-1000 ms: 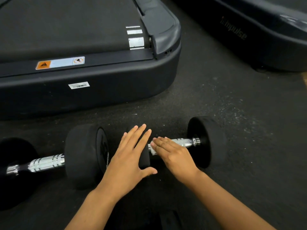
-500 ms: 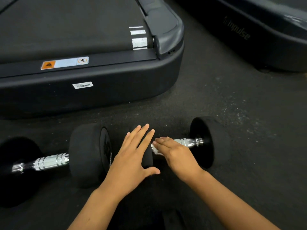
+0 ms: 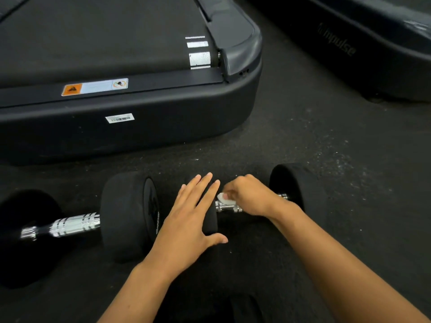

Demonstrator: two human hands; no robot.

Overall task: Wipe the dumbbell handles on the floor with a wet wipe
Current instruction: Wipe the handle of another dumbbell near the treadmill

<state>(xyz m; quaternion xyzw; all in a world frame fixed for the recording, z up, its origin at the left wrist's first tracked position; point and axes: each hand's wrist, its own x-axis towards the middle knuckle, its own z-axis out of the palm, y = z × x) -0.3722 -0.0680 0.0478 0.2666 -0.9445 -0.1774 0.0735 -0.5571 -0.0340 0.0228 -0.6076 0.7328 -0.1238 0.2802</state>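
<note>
Dumbbells: two, both on floor (image 3: 314,141), end to end. Right dumbbell (image 3: 293,183) under both hands; left dumbbell (image 3: 126,215) untouched, chrome handle (image 3: 74,226) bare. Wet wipe (image 3: 225,198): one, white, on right dumbbell's handle (image 3: 227,207). Right hand (image 3: 250,194) curled over handle, fingers pinching wipe. Left hand (image 3: 189,220) flat, fingers spread, pressing right dumbbell's inner weight. Treadmills: two; near one (image 3: 140,127) just behind dumbbells, second (image 3: 363,52) far right.

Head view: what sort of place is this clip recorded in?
Most likely a gym. Two black dumbbells with chrome handles, left dumbbell and right dumbbell, lie on a dark rubber floor, right behind them the rear end of a treadmill, and a second machine marked "impulse".
</note>
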